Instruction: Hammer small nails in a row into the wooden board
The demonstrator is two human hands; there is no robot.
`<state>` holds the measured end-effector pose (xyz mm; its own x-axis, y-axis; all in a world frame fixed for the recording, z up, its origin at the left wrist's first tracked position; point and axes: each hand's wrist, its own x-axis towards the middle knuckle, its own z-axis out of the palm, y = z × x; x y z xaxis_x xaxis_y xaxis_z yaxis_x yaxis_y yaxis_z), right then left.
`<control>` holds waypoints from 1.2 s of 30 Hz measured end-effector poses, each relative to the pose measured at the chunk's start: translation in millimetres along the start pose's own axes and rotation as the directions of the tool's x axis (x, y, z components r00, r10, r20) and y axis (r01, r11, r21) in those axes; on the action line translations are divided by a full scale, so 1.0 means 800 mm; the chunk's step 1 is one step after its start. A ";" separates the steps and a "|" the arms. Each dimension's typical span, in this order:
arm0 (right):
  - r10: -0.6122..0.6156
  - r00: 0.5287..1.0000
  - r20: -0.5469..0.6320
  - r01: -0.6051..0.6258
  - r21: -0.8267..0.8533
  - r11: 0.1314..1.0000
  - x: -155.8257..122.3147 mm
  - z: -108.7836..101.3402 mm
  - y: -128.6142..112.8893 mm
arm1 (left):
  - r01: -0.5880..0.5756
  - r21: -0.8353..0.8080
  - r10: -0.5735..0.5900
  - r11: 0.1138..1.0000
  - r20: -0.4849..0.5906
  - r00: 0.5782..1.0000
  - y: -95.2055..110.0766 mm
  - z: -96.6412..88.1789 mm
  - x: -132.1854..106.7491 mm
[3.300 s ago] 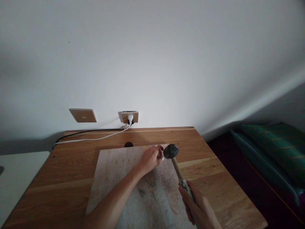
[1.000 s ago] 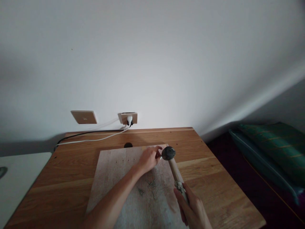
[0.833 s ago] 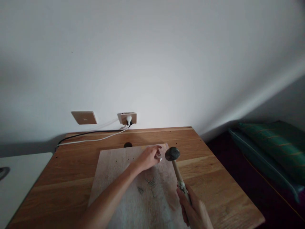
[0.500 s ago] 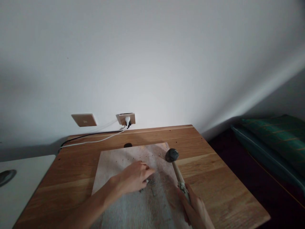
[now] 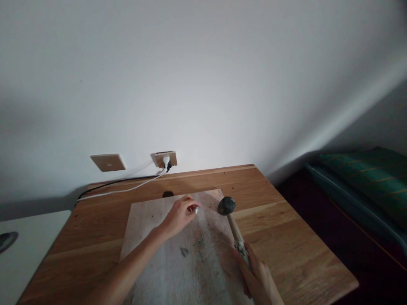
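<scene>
My right hand (image 5: 256, 273) is wrapped round the handle of a mallet (image 5: 227, 206) with a dark, rounded head. The mallet's head is up, near the far right corner of a pale, worn board (image 5: 143, 271). Over the far part of the board is my left hand (image 5: 182, 212), its thumb and fingertips closed in a pinch. Whatever they hold is too small to make out. Nearer me, thin grey metal pieces that look like nails (image 5: 199, 242) lie loose on the board. Small dark dots run in a row along the board's far side, partly hidden behind my left hand.
Under the board is a wooden table (image 5: 280, 228) against a white wall. A white and a black cord (image 5: 127, 190) run from a wall socket (image 5: 165, 159) along the back edge. A white surface (image 5: 34, 237) stands left; green cushions (image 5: 365, 178) lie right.
My left hand has moved away from the loose metal pieces to the board's far side, uncovering them. My right hand still holds the mallet in nearly the same place. The view has shifted slightly.
</scene>
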<state>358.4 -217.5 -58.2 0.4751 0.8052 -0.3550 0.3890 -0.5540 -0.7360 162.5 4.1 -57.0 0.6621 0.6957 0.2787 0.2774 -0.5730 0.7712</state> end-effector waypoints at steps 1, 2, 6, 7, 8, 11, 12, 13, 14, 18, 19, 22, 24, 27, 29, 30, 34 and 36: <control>0.007 1.000 -0.001 -0.007 -0.007 1.000 0.000 0.000 -0.001 | 0.018 -0.036 -0.019 0.999 -0.031 0.999 -0.006 0.003 0.008; 0.013 1.000 -0.002 -0.013 -0.013 1.000 0.000 -0.001 -0.002 | 0.029 -0.053 -0.031 0.998 -0.043 0.999 -0.010 0.007 0.016; -0.010 1.000 0.009 0.010 -0.011 1.000 0.000 -0.002 -0.004 | 0.044 0.008 -0.044 0.999 -0.014 0.999 -0.020 0.023 0.028; -0.014 1.000 0.010 0.014 -0.007 1.000 0.000 -0.002 -0.004 | 0.050 0.029 -0.050 0.998 -0.018 0.999 -0.021 0.026 0.029; -0.012 1.000 0.009 0.012 -0.004 1.000 0.001 -0.002 -0.003 | 0.058 0.044 -0.057 0.997 -0.029 0.998 -0.021 0.028 0.028; 0.000 1.000 0.011 0.000 -0.001 1.000 0.002 -0.001 0.000 | 0.073 0.035 -0.071 0.997 -0.050 0.996 -0.020 0.030 0.027; 0.006 1.000 0.012 -0.006 -0.001 1.000 0.003 -0.001 0.002 | 0.073 0.027 -0.071 0.997 -0.052 0.996 -0.019 0.030 0.027; 0.012 1.000 0.011 -0.012 -0.002 1.000 0.003 -0.001 0.003 | 0.071 0.019 -0.070 0.997 -0.053 0.996 -0.019 0.030 0.028; 0.017 1.000 0.009 -0.017 -0.001 1.000 0.003 0.000 0.003 | 0.069 0.013 -0.069 0.998 -0.051 0.996 -0.019 0.030 0.028; 0.000 1.000 0.011 0.000 0.013 1.000 0.002 0.000 0.003 | 0.056 -0.010 -0.056 0.998 -0.053 0.997 -0.020 0.029 0.030; -0.005 1.000 0.013 0.005 0.017 1.000 0.002 -0.001 0.003 | 0.052 -0.018 -0.053 0.998 -0.059 0.997 -0.021 0.029 0.030; 0.003 1.000 0.011 -0.004 0.022 1.000 0.002 -0.001 0.002 | 0.048 -0.023 -0.050 0.999 -0.086 0.995 -0.023 0.028 0.031; 0.008 1.000 0.015 -0.008 0.024 1.000 0.002 -0.002 0.002 | 0.046 -0.024 -0.048 0.999 -0.097 0.994 -0.024 0.027 0.030; 0.008 1.000 0.016 -0.008 0.024 1.000 0.002 -0.002 0.001 | 0.044 -0.038 -0.047 0.998 -0.095 0.994 -0.026 0.027 0.030; 0.010 1.000 0.005 -0.011 0.021 1.000 0.002 -0.001 0.000 | 0.045 -0.044 -0.049 0.998 -0.091 0.995 -0.026 0.028 0.029; 0.014 1.000 -0.004 -0.013 0.019 1.000 0.002 -0.001 -0.001 | 0.046 -0.044 -0.049 0.998 -0.089 0.995 -0.027 0.028 0.029; 0.018 1.000 -0.007 -0.018 0.016 1.000 0.001 -0.001 -0.004 | 0.027 -0.011 -0.028 1.000 -0.093 0.995 -0.028 0.031 0.029; 0.021 1.000 0.001 -0.021 0.011 1.000 0.000 -0.002 -0.005 | 0.015 0.005 -0.015 1.000 -0.097 0.995 -0.028 0.031 0.029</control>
<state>358.0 -215.5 -53.9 0.4823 0.7933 -0.3714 0.3699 -0.5688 -0.7346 188.8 22.2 -82.4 0.5875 0.7427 0.3213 0.2913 -0.5646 0.7723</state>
